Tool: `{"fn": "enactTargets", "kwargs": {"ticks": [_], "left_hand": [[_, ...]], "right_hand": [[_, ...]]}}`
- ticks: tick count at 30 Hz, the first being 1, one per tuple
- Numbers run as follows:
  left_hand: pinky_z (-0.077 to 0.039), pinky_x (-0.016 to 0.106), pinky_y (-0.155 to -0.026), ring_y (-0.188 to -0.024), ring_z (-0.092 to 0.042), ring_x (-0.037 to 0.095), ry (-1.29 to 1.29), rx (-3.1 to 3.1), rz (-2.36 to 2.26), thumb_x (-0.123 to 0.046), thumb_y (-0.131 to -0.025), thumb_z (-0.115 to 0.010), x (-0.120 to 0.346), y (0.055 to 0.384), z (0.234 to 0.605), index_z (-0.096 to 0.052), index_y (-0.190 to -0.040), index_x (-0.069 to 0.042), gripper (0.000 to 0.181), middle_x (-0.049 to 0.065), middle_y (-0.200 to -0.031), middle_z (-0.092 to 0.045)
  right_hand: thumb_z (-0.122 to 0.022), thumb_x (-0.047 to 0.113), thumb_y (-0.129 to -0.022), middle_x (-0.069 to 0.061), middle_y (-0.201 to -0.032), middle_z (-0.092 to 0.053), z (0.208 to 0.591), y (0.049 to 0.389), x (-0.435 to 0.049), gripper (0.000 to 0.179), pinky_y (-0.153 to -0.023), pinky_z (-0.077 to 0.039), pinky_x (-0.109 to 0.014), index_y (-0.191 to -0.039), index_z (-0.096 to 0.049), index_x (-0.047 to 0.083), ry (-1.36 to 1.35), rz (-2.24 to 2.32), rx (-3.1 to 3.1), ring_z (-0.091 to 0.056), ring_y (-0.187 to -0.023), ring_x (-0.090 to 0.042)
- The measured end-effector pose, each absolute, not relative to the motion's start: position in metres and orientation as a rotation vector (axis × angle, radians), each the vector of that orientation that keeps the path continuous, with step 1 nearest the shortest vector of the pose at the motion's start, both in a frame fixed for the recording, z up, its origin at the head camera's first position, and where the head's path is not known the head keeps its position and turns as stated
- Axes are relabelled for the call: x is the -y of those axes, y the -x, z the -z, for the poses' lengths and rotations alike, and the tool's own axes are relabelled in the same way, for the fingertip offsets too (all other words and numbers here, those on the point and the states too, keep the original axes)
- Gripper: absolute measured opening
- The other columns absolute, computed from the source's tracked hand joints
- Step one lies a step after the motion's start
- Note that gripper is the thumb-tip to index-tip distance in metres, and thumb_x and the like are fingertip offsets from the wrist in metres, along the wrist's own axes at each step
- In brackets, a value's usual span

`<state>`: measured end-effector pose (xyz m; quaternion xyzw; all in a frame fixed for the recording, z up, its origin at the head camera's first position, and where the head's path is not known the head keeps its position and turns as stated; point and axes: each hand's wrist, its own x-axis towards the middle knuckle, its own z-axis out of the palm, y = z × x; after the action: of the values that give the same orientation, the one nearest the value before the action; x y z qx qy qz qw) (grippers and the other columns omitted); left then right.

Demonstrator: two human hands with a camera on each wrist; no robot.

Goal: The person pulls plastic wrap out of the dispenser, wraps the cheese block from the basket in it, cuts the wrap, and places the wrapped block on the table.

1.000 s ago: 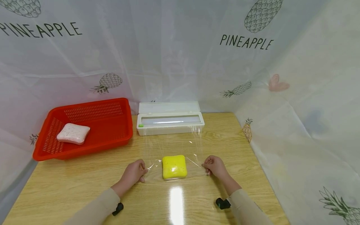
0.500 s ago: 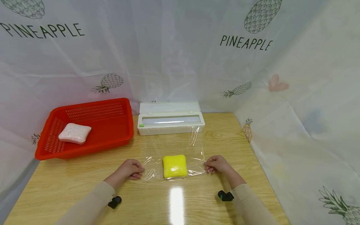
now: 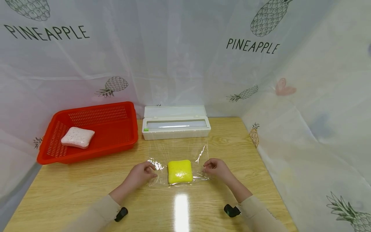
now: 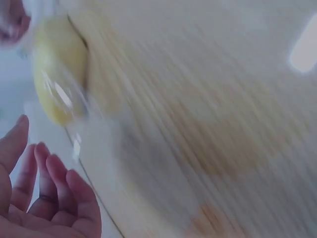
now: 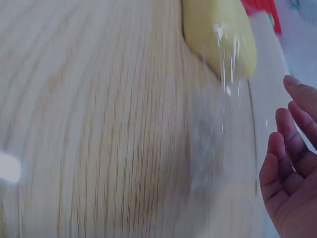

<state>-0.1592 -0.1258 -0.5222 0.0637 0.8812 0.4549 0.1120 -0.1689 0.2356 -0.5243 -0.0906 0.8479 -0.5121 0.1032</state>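
A yellow sponge (image 3: 180, 171) with rounded corners lies on the table, covered by clear cling film (image 3: 201, 154). The sheet reaches back toward a white cling film dispenser (image 3: 176, 133) whose lid stands raised. Beside the sponge's left side is my left hand (image 3: 141, 175), over the film's edge; the left wrist view shows its fingers loosely bent and the thumb apart, with nothing between them. On the opposite side my right hand (image 3: 218, 169) hovers near the film, and in the right wrist view its thumb and fingers (image 5: 277, 171) are apart, holding nothing.
A red plastic basket (image 3: 101, 115) stands at the back left with a white speckled sponge (image 3: 77, 137) in it. The wooden table (image 3: 243, 151) meets a pineapple-print curtain (image 3: 179, 64) at the back and right. Both wrists wear small black cameras.
Both hands have let go of the film's front corners, after spreading slightly outward, and have moved back in toward the sponge. The film now lies lower and crinkled around the sponge.
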Motion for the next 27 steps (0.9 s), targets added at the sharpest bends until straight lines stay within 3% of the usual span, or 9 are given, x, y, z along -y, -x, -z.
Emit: {"fn": "enactTargets", "kwargs": {"ticks": [4, 10, 16, 20, 27], "left_hand": [[-0.042, 0.025, -0.054, -0.06, -0.047, 0.012, -0.407, -2.601, -1.316, -0.006, -0.077, -0.082, 0.101, 0.148, 0.523, -0.067, -0.092, -0.006, 0.021, -0.005, -0.068, -0.052], [-0.046, 0.026, -0.062, -0.069, -0.049, 0.01, -0.742, -2.707, -1.161, -0.008, -0.071, -0.086, 0.069, 0.144, 0.528, -0.068, -0.084, -0.01, 0.023, -0.006, -0.076, -0.054], [-0.046, 0.029, -0.072, -0.077, -0.049, 0.011, -0.955, -2.864, -0.802, -0.024, -0.072, -0.088, 0.047, 0.144, 0.532, -0.068, -0.091, -0.014, 0.029, -0.007, -0.082, -0.055], [-0.046, 0.031, -0.074, -0.078, -0.049, 0.013, -1.033, -2.92, -0.647, -0.031, -0.071, -0.088, 0.042, 0.145, 0.536, -0.065, -0.091, -0.013, 0.036, -0.007, -0.082, -0.052], [-0.048, 0.034, -0.077, -0.081, -0.053, 0.015, -1.161, -2.972, -0.538, -0.029, -0.064, -0.092, 0.042, 0.149, 0.546, -0.062, -0.089, -0.014, 0.042, -0.007, -0.084, -0.054]], "right_hand": [[-0.074, 0.003, -0.083, 0.001, -0.078, -0.061, 0.518, 0.16, -0.211, 0.011, -0.062, -0.047, -0.024, -0.093, -0.069, 0.0, 0.449, 1.422, -2.514, -0.054, -0.07, -0.012], [-0.079, 0.01, -0.082, 0.007, -0.08, -0.064, 0.521, 0.157, -0.187, 0.01, -0.069, -0.053, -0.028, -0.089, -0.073, 0.006, 0.813, 1.296, -2.566, -0.058, -0.076, -0.008], [-0.084, 0.014, -0.077, 0.004, -0.086, -0.067, 0.533, 0.165, -0.172, 0.017, -0.076, -0.05, -0.026, -0.088, -0.072, 0.011, 1.247, 1.074, -2.665, -0.057, -0.081, -0.011], [-0.084, 0.021, -0.077, 0.007, -0.087, -0.065, 0.539, 0.169, -0.168, 0.019, -0.076, -0.045, -0.022, -0.089, -0.071, 0.013, 1.269, 0.942, -2.685, -0.052, -0.08, -0.009], [-0.087, 0.028, -0.073, 0.009, -0.088, -0.06, 0.55, 0.173, -0.167, 0.028, -0.077, -0.043, -0.023, -0.089, -0.068, 0.016, 1.164, 0.902, -2.673, -0.048, -0.085, -0.006]]}}
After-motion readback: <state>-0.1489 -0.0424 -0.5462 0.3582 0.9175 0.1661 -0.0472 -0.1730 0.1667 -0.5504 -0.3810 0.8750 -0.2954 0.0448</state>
